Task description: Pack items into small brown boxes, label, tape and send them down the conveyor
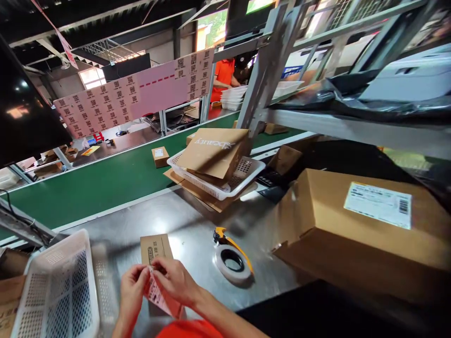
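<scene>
Pinching one thin, printed pink slip (158,293) in the head view, the left hand (133,284) and right hand (176,279) each have the grip closed on its upper end. The slip is at the near part of one smooth, brown cardboard box (153,244), on the shiny metal worktop (134,218). Right of it: one tape dispenser (221,263) with one round roll. Two perforated white plastic baskets: a left basket (93,284) and a far basket (215,191), which carries a folded carton (211,152).

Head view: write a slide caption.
Left hand and right hand pinch a pink printed item; a yellow tape dispenser lies on a silvery metal table.
</scene>
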Demonstrator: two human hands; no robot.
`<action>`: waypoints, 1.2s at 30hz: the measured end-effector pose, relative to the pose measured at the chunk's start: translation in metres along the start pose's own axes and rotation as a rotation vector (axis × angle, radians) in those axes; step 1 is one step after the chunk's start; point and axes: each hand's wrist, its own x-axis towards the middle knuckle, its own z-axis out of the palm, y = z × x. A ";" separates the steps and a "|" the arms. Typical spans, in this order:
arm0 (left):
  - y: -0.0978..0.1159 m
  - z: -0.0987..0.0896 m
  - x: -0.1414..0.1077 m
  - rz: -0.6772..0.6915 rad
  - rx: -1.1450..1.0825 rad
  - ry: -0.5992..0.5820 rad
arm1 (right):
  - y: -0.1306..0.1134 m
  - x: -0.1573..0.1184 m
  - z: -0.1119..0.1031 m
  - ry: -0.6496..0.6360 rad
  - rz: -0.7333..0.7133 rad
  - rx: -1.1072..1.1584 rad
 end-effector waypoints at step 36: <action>-0.012 0.013 -0.034 -0.364 -0.258 -0.122 | 0.010 -0.032 0.003 0.045 -0.427 -0.462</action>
